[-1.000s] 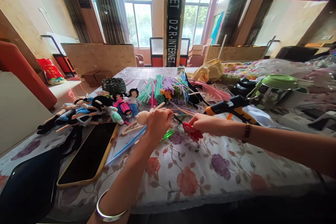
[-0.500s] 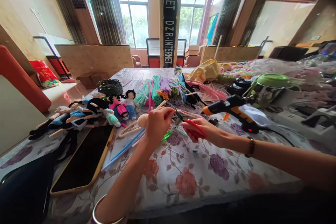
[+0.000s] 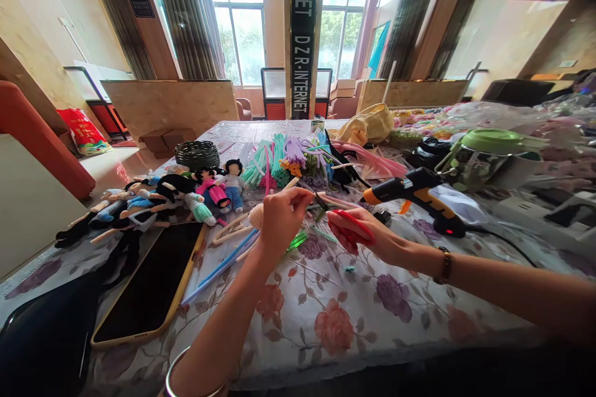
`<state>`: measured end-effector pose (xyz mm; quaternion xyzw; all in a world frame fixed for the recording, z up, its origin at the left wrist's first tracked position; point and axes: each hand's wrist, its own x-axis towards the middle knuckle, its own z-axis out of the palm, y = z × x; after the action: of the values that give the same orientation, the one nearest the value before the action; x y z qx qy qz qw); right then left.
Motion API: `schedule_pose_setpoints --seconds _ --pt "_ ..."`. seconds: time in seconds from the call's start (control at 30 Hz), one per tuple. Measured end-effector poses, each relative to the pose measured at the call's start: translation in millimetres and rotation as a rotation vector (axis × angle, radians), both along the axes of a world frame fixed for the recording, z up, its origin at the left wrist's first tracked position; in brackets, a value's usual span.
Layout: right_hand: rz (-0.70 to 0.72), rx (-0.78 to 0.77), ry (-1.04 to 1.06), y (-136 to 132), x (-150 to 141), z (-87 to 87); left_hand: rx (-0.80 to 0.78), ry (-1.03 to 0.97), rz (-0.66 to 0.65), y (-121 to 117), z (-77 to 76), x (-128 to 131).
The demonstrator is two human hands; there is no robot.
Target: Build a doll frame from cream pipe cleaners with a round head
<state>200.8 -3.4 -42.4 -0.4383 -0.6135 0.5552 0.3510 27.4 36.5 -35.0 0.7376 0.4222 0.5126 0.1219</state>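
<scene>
My left hand (image 3: 282, 218) is closed in a pinch on a thin stick-like piece of a beige doll body (image 3: 255, 216), raised a little above the floral tablecloth (image 3: 354, 310). My right hand (image 3: 361, 234) grips red-handled scissors (image 3: 347, 227), their dark blades pointing at the piece my left fingers pinch. Blue and pale sticks (image 3: 223, 260) lie under my left wrist. A small green object (image 3: 298, 240) rests on the cloth between my hands.
Finished small dolls (image 3: 186, 192) lie at the left beside a phone in a yellow case (image 3: 149, 282). A heap of coloured pipe cleaners (image 3: 288, 161) sits behind my hands. An orange-and-black glue gun (image 3: 412, 193) and a green-lidded container (image 3: 488, 158) stand at right.
Both hands have lifted slightly off the cloth. The scissors have tilted, blades now aimed up toward my left fingertips. The view has shifted a little.
</scene>
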Motion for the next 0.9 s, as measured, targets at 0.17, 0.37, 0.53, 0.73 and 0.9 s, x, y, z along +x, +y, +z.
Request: schedule_pose_setpoints --seconds 0.17,0.37,0.53,0.73,0.9 --pt "-0.009 -0.007 -0.037 0 -1 -0.5 -0.036 -0.003 -0.019 -1 -0.4 0" --pt "0.021 -0.012 -0.028 0 1 -1.8 -0.065 0.077 -0.009 0 -1.4 -1" --pt "0.009 -0.033 -0.02 1 2 -8.6 -0.032 0.169 0.02 2 -2.7 -1" --pt "-0.03 -0.076 0.026 1 -2 -18.0 -0.071 0.182 0.003 4 -5.7 0" --pt "-0.005 -0.074 0.04 0 -1 -17.8 -0.099 0.164 -0.018 5 -7.0 0"
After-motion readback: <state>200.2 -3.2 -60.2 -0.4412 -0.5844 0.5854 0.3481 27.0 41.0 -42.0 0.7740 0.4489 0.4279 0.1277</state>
